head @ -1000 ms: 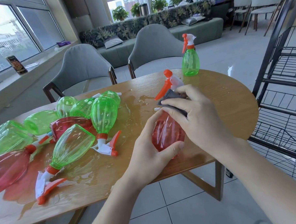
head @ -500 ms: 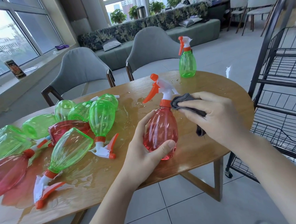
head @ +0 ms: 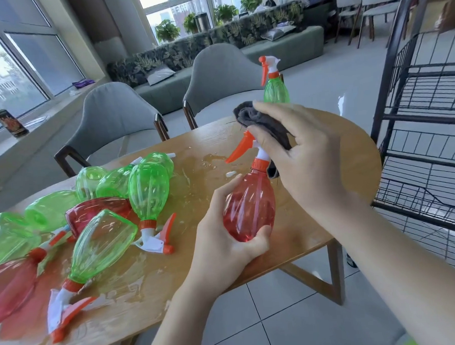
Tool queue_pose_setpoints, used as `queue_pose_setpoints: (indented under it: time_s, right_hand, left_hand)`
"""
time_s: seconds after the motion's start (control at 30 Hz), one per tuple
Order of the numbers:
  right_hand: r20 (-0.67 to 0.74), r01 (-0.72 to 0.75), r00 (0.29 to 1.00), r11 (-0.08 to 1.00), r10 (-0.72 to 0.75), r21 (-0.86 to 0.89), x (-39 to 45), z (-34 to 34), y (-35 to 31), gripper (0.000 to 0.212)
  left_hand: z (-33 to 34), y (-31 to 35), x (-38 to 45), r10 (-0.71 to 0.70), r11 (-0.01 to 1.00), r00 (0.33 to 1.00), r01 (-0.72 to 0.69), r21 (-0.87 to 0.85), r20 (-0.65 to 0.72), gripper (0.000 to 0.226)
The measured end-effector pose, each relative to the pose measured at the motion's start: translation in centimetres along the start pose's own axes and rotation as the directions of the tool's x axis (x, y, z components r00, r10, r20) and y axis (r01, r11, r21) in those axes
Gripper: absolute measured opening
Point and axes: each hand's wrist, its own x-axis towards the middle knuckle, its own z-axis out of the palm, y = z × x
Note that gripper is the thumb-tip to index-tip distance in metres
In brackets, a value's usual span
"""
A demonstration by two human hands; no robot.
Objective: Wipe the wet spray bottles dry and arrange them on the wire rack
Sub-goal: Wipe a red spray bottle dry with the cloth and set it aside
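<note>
My left hand (head: 224, 241) grips the belly of a red spray bottle (head: 249, 203), held upright over the table's front edge. My right hand (head: 307, 152) holds a dark grey cloth (head: 263, 120) wrapped over the bottle's white and orange trigger head. A green spray bottle (head: 274, 86) stands upright at the table's far edge. Several wet green and red bottles (head: 99, 205) lie in a heap on the left of the wooden table (head: 351, 139). The black wire rack (head: 427, 140) stands at the right, its shelves bare.
Puddles of water (head: 210, 160) spread over the tabletop around the heap. Two grey chairs (head: 118, 117) stand behind the table, with a long sofa and windows beyond. Tiled floor lies between table and rack.
The red bottle has been raised and set upright. My right hand with the cloth has moved from the bottle's body and neck up onto the trigger head.
</note>
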Motion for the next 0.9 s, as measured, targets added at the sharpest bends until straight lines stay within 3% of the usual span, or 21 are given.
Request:
queue_pose_setpoints:
  time_s: [0.4,0.57,0.9]
  right_hand:
    - [0.105,-0.132,0.985,0.989,0.138,-0.06,-1.1,-0.3,-0.1,0.021]
    - [0.183,-0.063,0.98,0.996,0.075,-0.07,-1.8,-0.3,-0.6,0.022]
    - [0.311,0.019,0.949,0.996,-0.045,0.087,-2.8,0.5,-2.2,0.027]
  left_hand:
    - [0.5,0.0,-0.5,0.041,0.999,0.997,-0.042,-0.001,-0.073,0.086]
    - [0.4,0.0,-0.3,0.045,0.999,0.998,-0.044,0.019,-0.048,0.086]
    - [0.3,0.1,-0.2,0.035,0.999,0.997,-0.033,0.031,-0.074,0.08]
